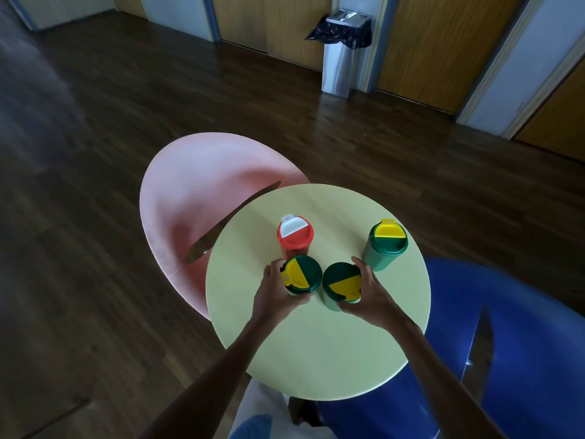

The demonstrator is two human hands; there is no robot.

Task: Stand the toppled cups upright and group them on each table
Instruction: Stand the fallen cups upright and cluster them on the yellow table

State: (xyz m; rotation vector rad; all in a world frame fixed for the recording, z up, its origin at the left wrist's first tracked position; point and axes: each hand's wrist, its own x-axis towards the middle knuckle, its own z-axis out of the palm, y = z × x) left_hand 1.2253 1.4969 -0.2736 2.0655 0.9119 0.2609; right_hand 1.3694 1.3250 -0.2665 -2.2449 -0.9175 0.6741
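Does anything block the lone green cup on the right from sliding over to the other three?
Nothing visible does. Only bare round pale-green tabletop separates the lone yellow-lidded green plastic cup from the matching cup gripped by the right hand.

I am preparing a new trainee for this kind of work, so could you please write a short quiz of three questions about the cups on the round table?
1. True or false: the red cup lies toppled on the round table.
2. How many lidded cups stand upright on the table? A) two B) three C) four
3. Fill in: the left hand grips the left green cup and the right hand grips the middle green cup; the third green cup, untouched, stands apart on their ____ side.

Key: 1 false; 2 C; 3 right.
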